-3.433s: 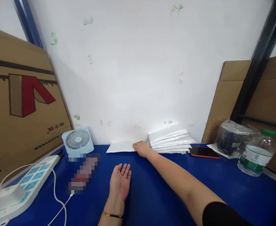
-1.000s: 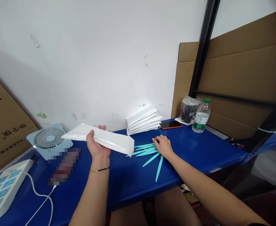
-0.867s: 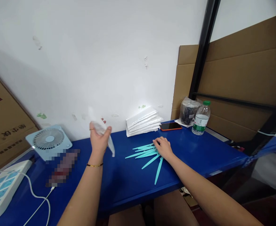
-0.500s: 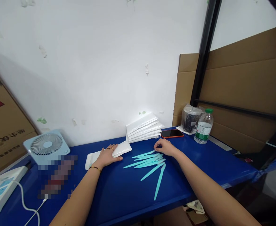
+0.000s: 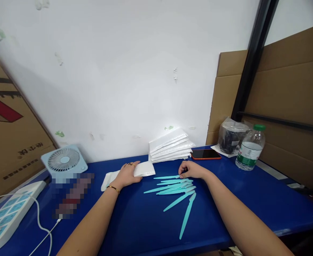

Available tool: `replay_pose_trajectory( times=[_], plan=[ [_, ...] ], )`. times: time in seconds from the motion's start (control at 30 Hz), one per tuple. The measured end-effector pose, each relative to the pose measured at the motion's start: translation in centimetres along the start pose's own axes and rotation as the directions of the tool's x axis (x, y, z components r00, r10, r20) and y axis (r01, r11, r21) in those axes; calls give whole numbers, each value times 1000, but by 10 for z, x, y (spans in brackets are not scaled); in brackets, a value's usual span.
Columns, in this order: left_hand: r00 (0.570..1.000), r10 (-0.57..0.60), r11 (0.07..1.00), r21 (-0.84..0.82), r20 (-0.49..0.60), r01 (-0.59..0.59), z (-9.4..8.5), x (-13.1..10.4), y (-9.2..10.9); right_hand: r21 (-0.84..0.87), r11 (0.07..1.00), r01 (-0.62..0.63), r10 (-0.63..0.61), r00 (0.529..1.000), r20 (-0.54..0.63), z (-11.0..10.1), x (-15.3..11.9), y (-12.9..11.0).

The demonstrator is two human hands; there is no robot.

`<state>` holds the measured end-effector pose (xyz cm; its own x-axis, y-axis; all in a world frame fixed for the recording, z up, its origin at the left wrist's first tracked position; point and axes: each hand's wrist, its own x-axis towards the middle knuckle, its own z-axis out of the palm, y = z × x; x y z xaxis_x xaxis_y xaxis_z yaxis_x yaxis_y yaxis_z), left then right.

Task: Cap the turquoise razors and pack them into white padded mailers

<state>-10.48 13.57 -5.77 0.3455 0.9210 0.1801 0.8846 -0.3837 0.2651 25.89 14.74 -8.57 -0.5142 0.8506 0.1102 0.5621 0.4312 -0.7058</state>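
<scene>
My left hand [image 5: 126, 174] lies over a white padded envelope [image 5: 145, 169] on the blue table, thumb apart from the fingers; the hand covers the envelope's middle. My right hand [image 5: 190, 169] is closed in a pinch on the pale end of a slim teal eyebrow razor [image 5: 165, 177], whose handle points left. Just below it, several more teal razors [image 5: 173, 186] are fanned out, some overlapping. The nearest razor [image 5: 186, 218] lies apart, its handle toward the table's front edge. Behind my hands, a stack of white padded envelopes [image 5: 169, 147] leans against the wall.
A phone [image 5: 205, 154], a bagged dark object [image 5: 229, 140] and a water bottle [image 5: 250, 149] stand at the back right. Left are a light-blue fan [image 5: 64, 160], a blurred-out object [image 5: 74, 195] with a cable, and a power strip [image 5: 14, 209]. Cardboard flanks both sides.
My right hand has drawn the pinched razor slightly away from the fanned group, toward the wall. My left hand stays on the envelope. The view has shifted a little.
</scene>
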Motion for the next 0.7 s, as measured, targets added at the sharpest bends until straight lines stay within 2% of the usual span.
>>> replay_pose_trajectory(
  times=[0.1, 0.17, 0.23, 0.3, 0.37, 0.4, 0.47, 0.57, 0.7],
  plan=[
    [978, -80, 957, -289, -193, 21, -20, 7, 14, 9, 1000, 6, -6, 1000, -27, 1, -2, 1],
    [915, -163, 822, -563, -370, -81, -35, 13, 28, 23, 1000, 6, -5, 999, -44, 2, -3, 0],
    [840, -266, 550, -790, -473, -271, -46, 18, 46, 37, 999, 5, -3, 999, -46, 3, -4, 0],
    [774, -409, 265, -874, -484, -407, -50, 20, 67, 41, 999, 2, 0, 999, -51, 3, -4, 0],
    [741, -516, 64, -882, -430, -467, -48, 20, 89, 30, 1000, -1, 2, 998, -59, 4, -4, 0],
    [735, -544, 11, -880, -404, -475, -45, 19, 100, 22, 1000, -2, 4, 998, -64, 4, -4, 0],
    [755, -517, -14, -878, -404, -479, -39, 16, 120, 6, 1000, 1, -1, 998, -68, 4, -4, -1],
    [754, -460, 24, -856, -469, -517, -32, 13, 141, -9, 1000, 14, -14, 997, -71, 4, -5, -2],
    [752, -479, 19, -861, -454, -508, -30, 15, 151, -31, 999, 16, -18, 997, -74, 4, -6, -4]
  ],
)
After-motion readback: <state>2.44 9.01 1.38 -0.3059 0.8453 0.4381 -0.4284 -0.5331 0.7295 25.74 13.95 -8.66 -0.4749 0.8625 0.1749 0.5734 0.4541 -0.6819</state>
